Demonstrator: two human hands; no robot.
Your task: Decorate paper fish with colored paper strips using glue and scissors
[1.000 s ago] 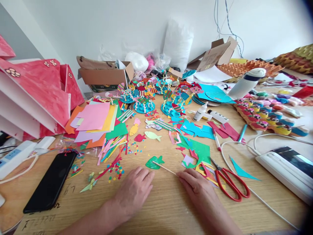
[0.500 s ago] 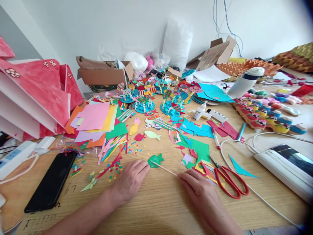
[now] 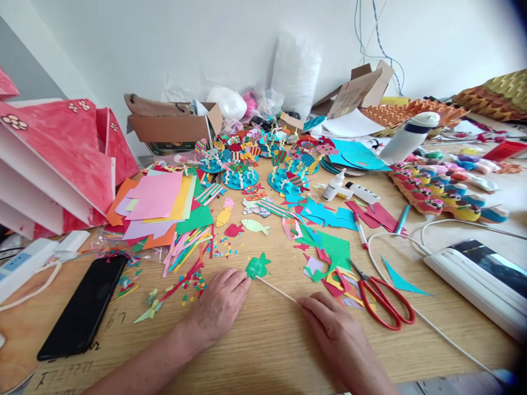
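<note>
A small green paper fish [image 3: 257, 265] lies on the wooden table with its tail turned up and to the right. The fingertips of my left hand [image 3: 225, 299] are closed at its left edge, though the pinch itself is partly hidden. My right hand [image 3: 331, 321] grips the end of a thin pale wooden stick [image 3: 278, 289]. The stick slants up and left, and its far tip meets the lower edge of the fish. Just beyond are a pale green paper fish [image 3: 256, 226], a red paper fish [image 3: 234, 230] and a yellow paper fish [image 3: 223, 216].
Red-handled scissors [image 3: 382, 304] lie right of my right hand, near a white cable. Green paper scraps [image 3: 335, 247] sit behind them. Further off are a white glue bottle [image 3: 334, 185] and blue fish decorations [image 3: 240, 176]. To the left are stacked coloured paper [image 3: 153, 195] and a black phone [image 3: 82, 307].
The green fish has turned, its tail swinging upward. The stick's tip has moved from the fish's middle to its lower edge. Both hands have stayed nearly in place.
</note>
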